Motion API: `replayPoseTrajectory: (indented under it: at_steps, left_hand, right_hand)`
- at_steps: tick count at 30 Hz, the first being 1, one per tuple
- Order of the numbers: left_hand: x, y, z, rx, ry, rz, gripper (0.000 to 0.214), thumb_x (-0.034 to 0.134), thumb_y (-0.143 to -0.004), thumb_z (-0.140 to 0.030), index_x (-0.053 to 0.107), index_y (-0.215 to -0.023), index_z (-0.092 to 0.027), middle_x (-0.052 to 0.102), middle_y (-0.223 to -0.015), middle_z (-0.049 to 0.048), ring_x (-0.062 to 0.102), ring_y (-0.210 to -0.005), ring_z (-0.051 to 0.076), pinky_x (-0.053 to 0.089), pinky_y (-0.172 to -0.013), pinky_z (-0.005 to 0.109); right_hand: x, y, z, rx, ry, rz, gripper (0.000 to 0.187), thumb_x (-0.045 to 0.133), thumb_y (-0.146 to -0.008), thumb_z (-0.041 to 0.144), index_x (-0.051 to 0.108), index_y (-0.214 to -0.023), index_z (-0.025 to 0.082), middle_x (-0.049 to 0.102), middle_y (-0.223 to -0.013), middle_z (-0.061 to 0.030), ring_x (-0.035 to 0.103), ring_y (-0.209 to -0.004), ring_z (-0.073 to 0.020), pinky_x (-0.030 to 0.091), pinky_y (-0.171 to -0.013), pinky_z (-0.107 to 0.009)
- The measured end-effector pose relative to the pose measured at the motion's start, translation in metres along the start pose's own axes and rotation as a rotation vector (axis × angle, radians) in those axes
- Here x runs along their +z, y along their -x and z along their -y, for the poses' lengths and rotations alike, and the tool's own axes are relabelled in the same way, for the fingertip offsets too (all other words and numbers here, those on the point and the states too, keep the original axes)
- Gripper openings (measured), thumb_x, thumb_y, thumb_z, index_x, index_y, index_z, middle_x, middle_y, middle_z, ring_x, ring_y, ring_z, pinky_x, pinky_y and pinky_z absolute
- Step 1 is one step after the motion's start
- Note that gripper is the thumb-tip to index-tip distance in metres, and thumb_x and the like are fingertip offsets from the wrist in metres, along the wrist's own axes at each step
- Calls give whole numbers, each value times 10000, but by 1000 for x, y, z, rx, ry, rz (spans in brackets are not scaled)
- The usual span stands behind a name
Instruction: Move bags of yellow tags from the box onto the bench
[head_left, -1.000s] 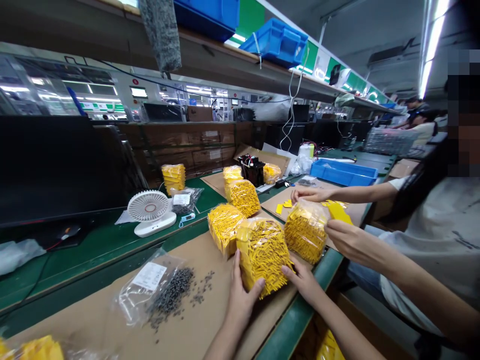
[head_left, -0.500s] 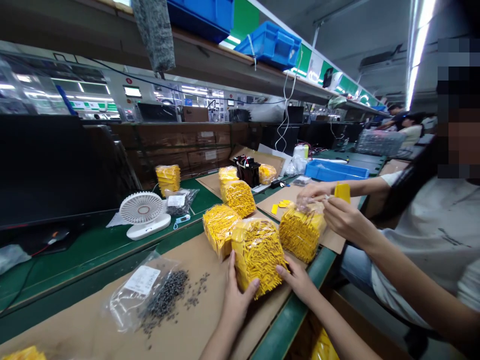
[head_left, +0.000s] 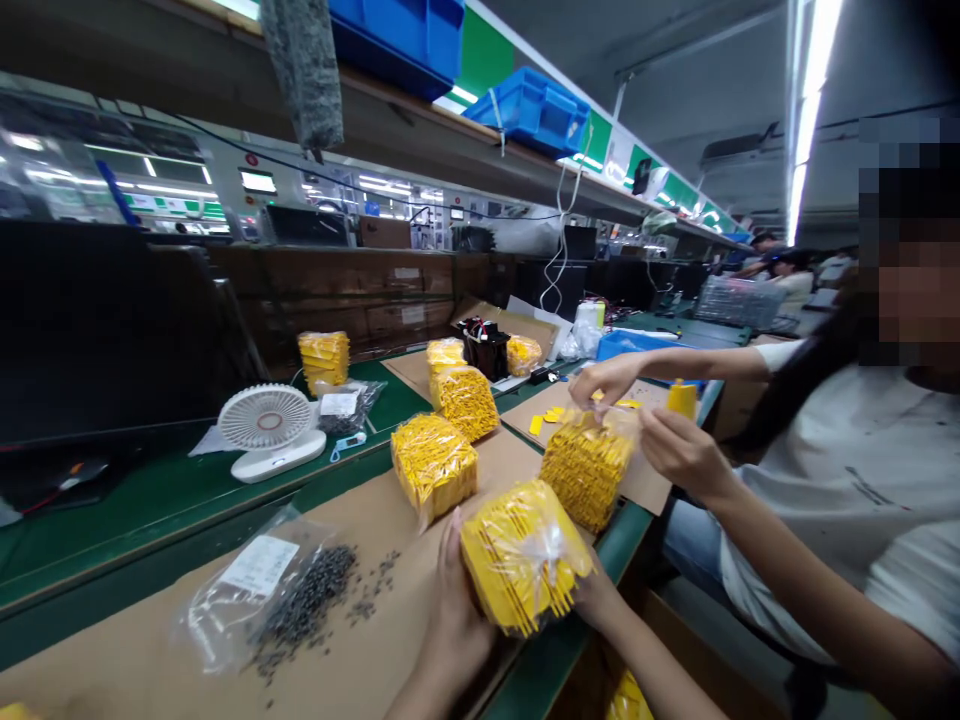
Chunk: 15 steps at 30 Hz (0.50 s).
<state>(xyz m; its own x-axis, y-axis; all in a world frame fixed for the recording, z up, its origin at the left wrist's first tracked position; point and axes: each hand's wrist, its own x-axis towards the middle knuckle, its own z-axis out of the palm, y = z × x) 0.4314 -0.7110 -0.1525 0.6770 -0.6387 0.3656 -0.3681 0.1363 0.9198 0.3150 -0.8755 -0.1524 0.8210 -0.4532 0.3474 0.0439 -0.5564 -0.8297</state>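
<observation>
Cardboard sheet (head_left: 127, 650) reaches green bench edge (head_left: 559, 655); left hand (head_left: 454, 630), right hand (head_left: 600, 600) grasp yellow-parts bag (head_left: 521, 555).

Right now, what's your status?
Left hand, right hand gripping clear bag of yellow pieces, tilted. Dark granule bag left of it; co-worker's hands on another yellow bag to the right.

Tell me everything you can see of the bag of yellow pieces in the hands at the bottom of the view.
The clear plastic bag is tightly packed with many slender yellow pieces, apparently plastic, lying roughly parallel in layers; what they are exactly is too small to tell. Its film is gathered into a crumpled tuft on the upper face. The bag sits tilted between the person's left hand and right hand, and appears lifted off the brown cardboard sheet below it.
</observation>
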Motion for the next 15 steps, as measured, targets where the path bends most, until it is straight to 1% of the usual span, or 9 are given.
replayPoseTrajectory:
  at_steps: [2,3,5,7,11,15]
  left_hand:
    - [-3,-1,1,5,-112,56,895,600,-680,-272,39,-1373,-185,102,-1443,115,117,-1337,240,128,-1114,417]
    - [-5,-2,1,-26,-141,76,914,578,-677,-264,-2,-1376,-155,79,-1444,130,104,-1339,237,133,-1111,424]
    - [-9,-5,-2,-134,-112,100,983,574,-635,-249,-56,-1374,-96,53,-1444,155,83,-1342,232,127,-1111,416]
    - [-12,-6,-5,-183,-84,107,1020,585,-597,-247,-53,-1371,-58,52,-1443,165,74,-1343,226,108,-1117,396]
    - [-11,-7,-8,-185,-64,73,1009,606,-583,-274,13,-1372,-62,94,-1438,169,103,-1338,232,111,-1117,395]
    - [-9,-8,-6,-151,-53,49,992,611,-581,-274,39,-1365,-67,117,-1428,190,118,-1334,255,122,-1111,418]
  right_hand:
    - [3,0,-5,37,6,44,365,520,-759,445,580,-951,140,600,-980,-134,567,-919,-272,470,-839,-405]
    - [4,-1,-7,72,31,53,377,524,-758,438,564,-977,133,594,-993,-137,558,-937,-279,453,-858,-430]
    - [4,-2,-11,157,105,70,451,527,-752,453,515,-1051,114,573,-1044,-148,528,-996,-293,407,-901,-472]
    - [4,-4,-15,223,166,85,528,525,-732,495,483,-1079,99,557,-1078,-158,504,-1034,-302,376,-926,-484]
    - [5,-5,-16,217,172,75,542,530,-717,509,481,-1082,111,555,-1093,-154,501,-1043,-298,379,-926,-461]
    - [5,-7,-5,227,173,90,490,513,-731,480,501,-1053,111,568,-1055,-144,512,-1026,-284,387,-924,-436]
